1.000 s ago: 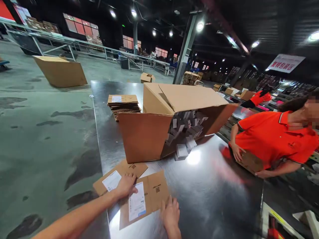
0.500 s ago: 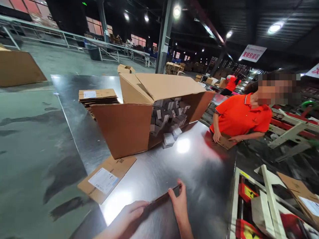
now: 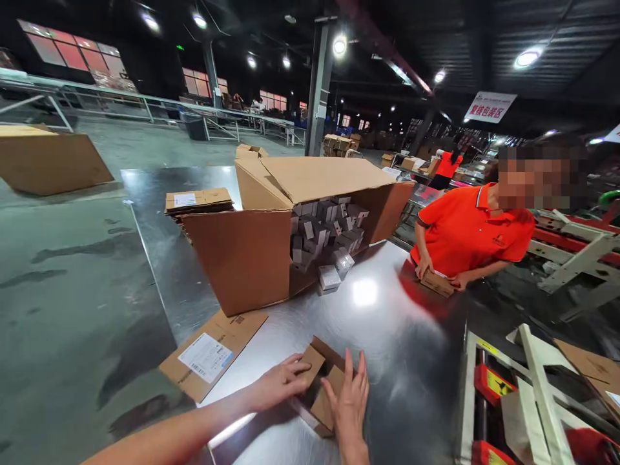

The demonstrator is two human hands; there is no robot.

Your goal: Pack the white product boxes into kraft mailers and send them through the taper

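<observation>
We have both hands on a small cardboard carton [image 3: 321, 409], popped up on the metal table [image 3: 402, 361] close to the wearer. Left hand [image 3: 279, 385] has fingers bunched narrow at the left flap; pinching or just pressing, we can't tell. Right hand [image 3: 351, 402] is spread wide along the far right side, thumb by the other flap, probably bracing the walls square. Large cardboard box [image 3: 245, 258] lies with its mouth facing the wearer, likely so the small pale boxes [image 3: 329, 229] are easy to reach (two sit just outside). A flat labelled carton [image 3: 213, 355] is parked left, seemingly within arm's reach. Carton's inside is dark, its underside hidden; the flattened-carton stack [image 3: 199, 201] is partly blocked by the large box; the machine frame [image 3: 526, 387] is cut off lower right.
</observation>
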